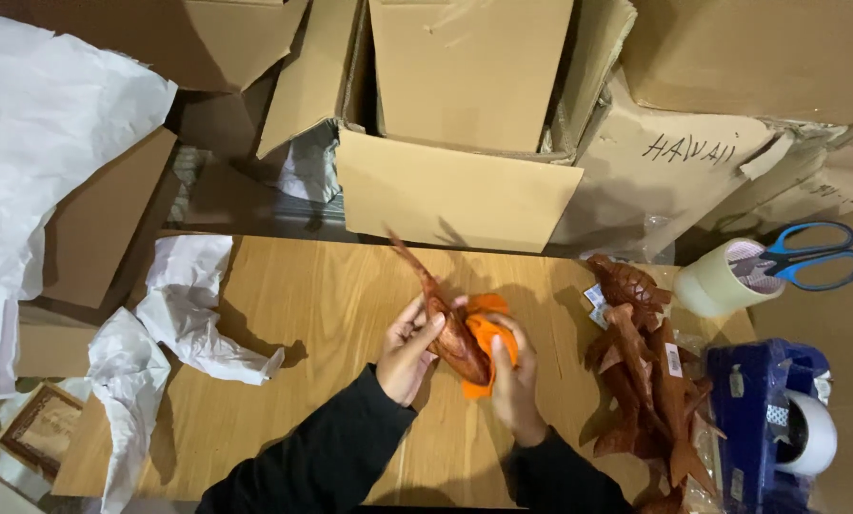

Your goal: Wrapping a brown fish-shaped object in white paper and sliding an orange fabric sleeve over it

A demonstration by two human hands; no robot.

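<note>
left hand: clamped around the middle of the wooden fish carving, thumb across its side.
right hand: closed on the orange cloth, pressing it against the lower flank of the carving.
carving's place: held just above the wooden table, near its middle, thin tail pointing up and away toward the open cardboard box.
risk, tail: slender and unsupported; likely to snap if knocked against the box flap or levered by too hard a push from the cloth.
risk, grip: smooth glossy wood; could slip out and drop onto the table if the left hold loosens.
risk, right side: pile of other carvings just beside the right elbow's path; a wide swing could topple or chip them.
around, left: crumpled white paper on the table, well apart from both hands.
around, right: roll of tape with blue scissors resting on it, and a blue tape dispenser beyond the pile.
in the way: nothing between hands and table; box flap close behind the tail.
</note>
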